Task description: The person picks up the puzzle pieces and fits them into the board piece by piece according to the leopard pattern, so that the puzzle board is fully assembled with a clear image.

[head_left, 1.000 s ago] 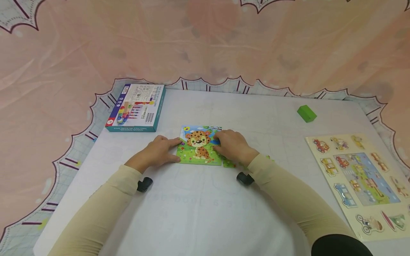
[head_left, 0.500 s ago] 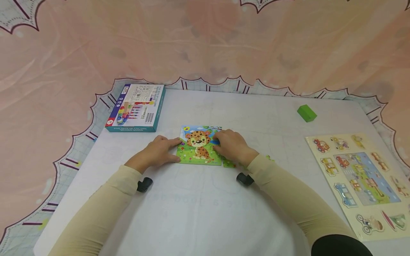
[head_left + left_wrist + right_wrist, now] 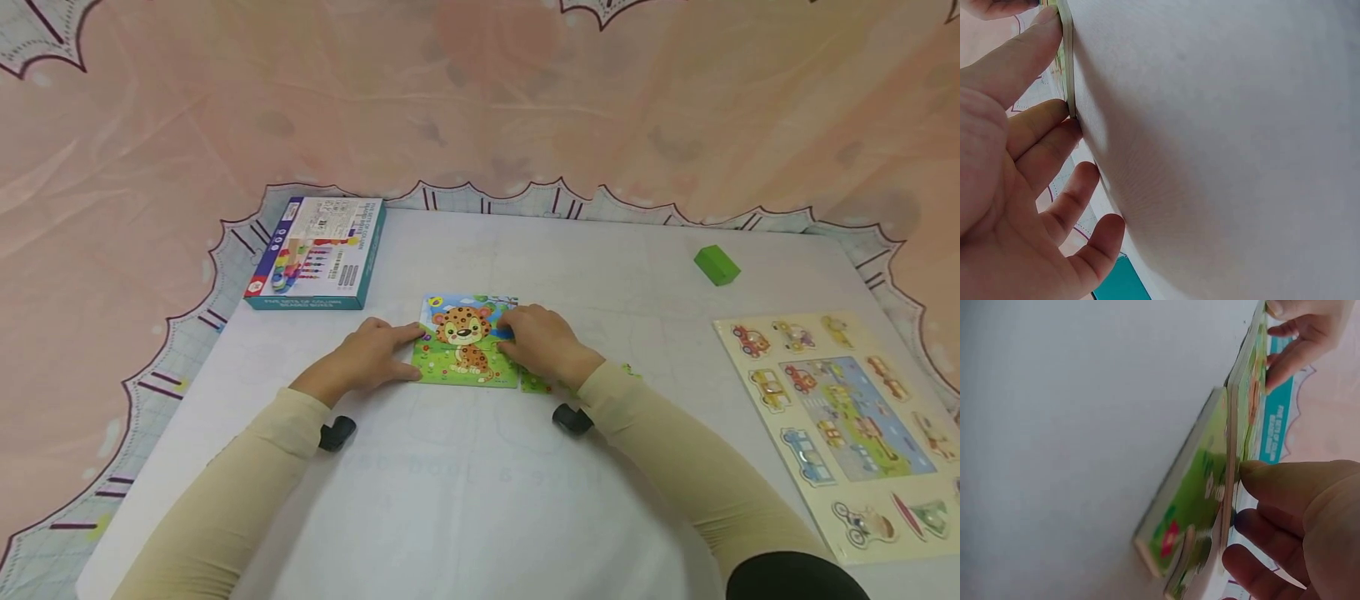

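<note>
A jigsaw puzzle with a spotted leopard cub (image 3: pixel 465 354) lies flat in the middle of the table. My left hand (image 3: pixel 367 354) touches its left edge with thumb and forefinger, the other fingers spread loosely in the left wrist view. Along the right edge, the thumb and bent fingertips of my right hand (image 3: pixel 547 342) rest against the puzzle. That hand covers part of the right side. Beside that edge lies a green puzzle piece (image 3: pixel 1194 481), partly under the right hand in the head view. Another small green piece (image 3: pixel 628 368) peeks out past the right wrist.
A flat teal and white box (image 3: pixel 318 250) lies at the back left of the white table (image 3: pixel 450 500). A green block (image 3: pixel 717 265) sits at the back right. Nearer on the right is a wooden vehicle peg puzzle board (image 3: pixel 832 342). A patterned peach cloth (image 3: pixel 375 100) hangs behind.
</note>
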Tool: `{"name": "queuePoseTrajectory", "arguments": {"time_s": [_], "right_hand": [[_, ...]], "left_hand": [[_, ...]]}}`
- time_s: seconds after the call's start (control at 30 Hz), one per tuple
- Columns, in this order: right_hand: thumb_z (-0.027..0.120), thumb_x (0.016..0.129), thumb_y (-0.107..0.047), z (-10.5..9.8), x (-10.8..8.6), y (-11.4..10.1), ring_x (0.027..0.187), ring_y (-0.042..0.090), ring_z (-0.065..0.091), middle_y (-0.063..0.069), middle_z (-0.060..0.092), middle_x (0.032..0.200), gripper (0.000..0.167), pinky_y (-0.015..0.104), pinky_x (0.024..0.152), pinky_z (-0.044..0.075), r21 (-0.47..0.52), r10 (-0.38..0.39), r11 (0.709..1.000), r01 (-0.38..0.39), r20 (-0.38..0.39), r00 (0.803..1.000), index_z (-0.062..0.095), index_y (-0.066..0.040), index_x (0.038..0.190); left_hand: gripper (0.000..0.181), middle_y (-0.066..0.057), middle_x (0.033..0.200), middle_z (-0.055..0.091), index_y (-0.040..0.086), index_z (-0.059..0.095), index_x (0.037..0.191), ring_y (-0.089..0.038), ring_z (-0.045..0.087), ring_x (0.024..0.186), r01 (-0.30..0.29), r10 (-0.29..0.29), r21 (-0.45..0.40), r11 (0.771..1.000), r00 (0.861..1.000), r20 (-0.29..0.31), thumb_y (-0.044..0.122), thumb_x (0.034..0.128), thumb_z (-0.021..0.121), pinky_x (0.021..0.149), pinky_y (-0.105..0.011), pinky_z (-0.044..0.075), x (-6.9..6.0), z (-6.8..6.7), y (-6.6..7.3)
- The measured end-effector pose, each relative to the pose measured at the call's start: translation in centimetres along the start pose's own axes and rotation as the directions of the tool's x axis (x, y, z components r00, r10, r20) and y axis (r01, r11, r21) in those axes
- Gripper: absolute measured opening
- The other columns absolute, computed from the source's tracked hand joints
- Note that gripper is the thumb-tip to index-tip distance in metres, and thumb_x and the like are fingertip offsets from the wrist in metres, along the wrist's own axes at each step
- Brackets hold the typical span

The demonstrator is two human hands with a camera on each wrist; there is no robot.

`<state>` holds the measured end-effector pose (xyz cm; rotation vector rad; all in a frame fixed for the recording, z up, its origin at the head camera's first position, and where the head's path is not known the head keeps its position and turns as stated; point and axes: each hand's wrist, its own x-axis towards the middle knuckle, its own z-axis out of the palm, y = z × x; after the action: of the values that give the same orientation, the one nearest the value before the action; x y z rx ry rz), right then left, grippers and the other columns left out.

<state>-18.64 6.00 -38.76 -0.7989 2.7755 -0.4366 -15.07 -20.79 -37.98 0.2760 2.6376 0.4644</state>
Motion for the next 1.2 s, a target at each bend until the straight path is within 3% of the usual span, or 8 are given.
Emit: {"name": "queuePoseTrajectory", "arguments": {"time_s": [0.33,0.67,0.83,1.2], "right_hand": [[0.066,0.098,-0.026,-0.1,0.0,-0.2,0.120,0.029,0.057,0.010,0.066,0.127,0.037,0.043,0.102,0.044,0.017,0.005,1.000,-0.006,0.012,1.000,0.066,-0.004,0.128],[0.064,0.098,-0.027,-0.7,-1.3,1.1,0.125,0.029,0.055,0.010,0.064,0.131,0.038,0.044,0.106,0.041,0.143,-0.009,0.990,0.007,0.013,1.000,0.065,-0.005,0.130],[0.066,0.097,-0.025,-1.4,-2.5,1.7,0.125,0.031,0.055,0.012,0.062,0.133,0.041,0.045,0.105,0.041,0.135,0.001,0.991,-0.003,0.015,1.000,0.064,-0.003,0.131],[0.073,0.091,-0.026,-1.2,-4.7,2.7,0.125,0.030,0.055,0.011,0.064,0.130,0.047,0.045,0.106,0.041,0.063,0.013,0.998,-0.019,0.093,0.996,0.064,-0.002,0.130]], "left_hand": [[0.076,-0.021,0.140,0.049,0.017,0.043,0.154,-0.039,0.037,0.129,0.002,-0.002,0.001,1.000,1.000,-0.005,0.036,0.0884,0.078,0.102,-0.056,0.039,0.0,0.0,-0.1],[0.075,-0.021,0.139,0.050,0.016,0.044,0.153,-0.038,0.038,0.127,-0.013,0.013,0.004,1.000,1.000,-0.002,0.037,0.0889,0.077,0.101,-0.055,0.040,0.0,-0.1,-0.1],[0.075,-0.021,0.140,0.050,0.016,0.043,0.153,-0.038,0.037,0.129,-0.010,0.010,0.004,1.000,1.000,-0.001,0.036,0.0890,0.077,0.103,-0.055,0.039,0.1,0.0,-0.1],[0.076,-0.020,0.139,0.051,0.016,0.044,0.153,-0.039,0.037,0.129,-0.021,0.021,0.012,1.000,1.000,-0.007,0.037,0.0886,0.077,0.103,-0.056,0.039,0.3,0.0,-0.3]]}}
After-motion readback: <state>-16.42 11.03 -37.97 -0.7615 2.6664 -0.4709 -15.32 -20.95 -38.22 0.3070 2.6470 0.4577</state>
